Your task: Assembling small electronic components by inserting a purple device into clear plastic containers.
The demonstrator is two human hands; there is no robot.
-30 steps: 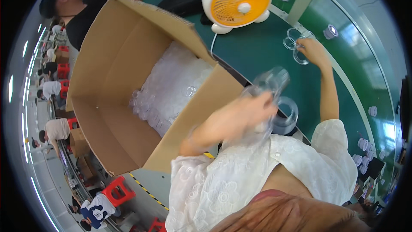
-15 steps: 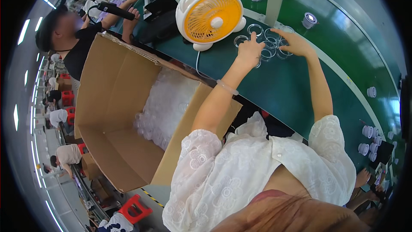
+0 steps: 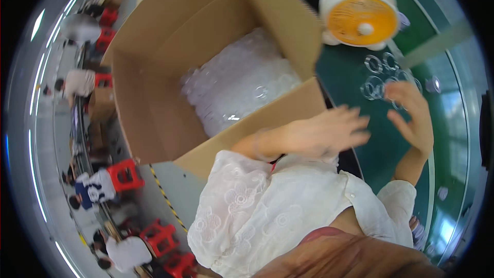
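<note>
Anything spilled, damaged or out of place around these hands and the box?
Nothing clearly stands out. Clear rings lie loosely grouped on the green table near the fan, and clear pieces are heaped inside the open cardboard box. The left hand is blurred; fine damage can't be judged.

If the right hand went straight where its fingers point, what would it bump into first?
The right hand would probably meet the clear rings first, though how high it hovers is unclear.
</note>
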